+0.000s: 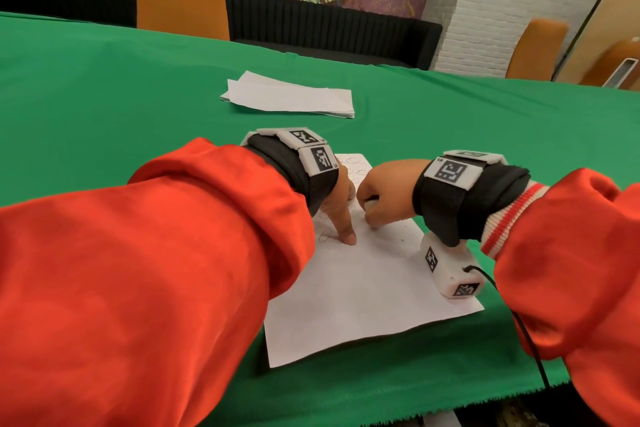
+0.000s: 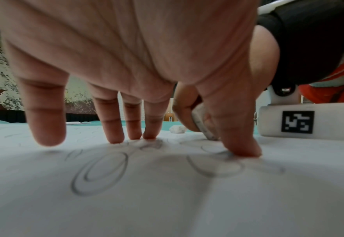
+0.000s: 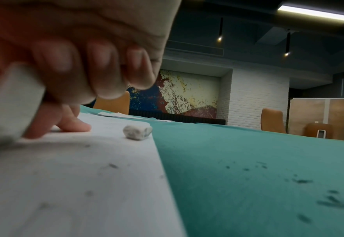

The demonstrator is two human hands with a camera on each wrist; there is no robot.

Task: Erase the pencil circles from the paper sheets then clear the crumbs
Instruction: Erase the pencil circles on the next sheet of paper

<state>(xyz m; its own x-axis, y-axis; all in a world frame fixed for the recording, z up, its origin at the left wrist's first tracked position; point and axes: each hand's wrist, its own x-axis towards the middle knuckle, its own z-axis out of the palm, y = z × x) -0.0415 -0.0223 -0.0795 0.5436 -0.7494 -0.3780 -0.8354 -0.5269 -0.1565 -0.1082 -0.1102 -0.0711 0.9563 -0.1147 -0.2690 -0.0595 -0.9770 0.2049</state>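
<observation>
The near half of the paper sheet (image 1: 363,288) looks blank now, so I'd judge the rubbing-out roughly halfway through on this page: pencil circles (image 2: 100,173) still sit under and around the left hand (image 1: 341,198), and a few more show faintly at the far end of the page. Nothing has been swept up yet, by the look of it; dark crumbs (image 3: 300,181) lie scattered over the green tablecloth (image 1: 121,87) to the right of the page, and some on the page itself. A stack of other sheets (image 1: 291,97) lies further up the table, well apart; whether those carry circles I can't tell. The left hand is spread flat, fingertips (image 2: 114,139) and thumb pressing the page down to pin it. The right hand (image 1: 384,191) is curled into a fist round a white eraser (image 2: 202,121), its lower corner touching the paper just beside the left thumb, wrist low over the sheet. A small grey-white lump (image 3: 137,132), perhaps a second eraser, rests near the page's right edge.
</observation>
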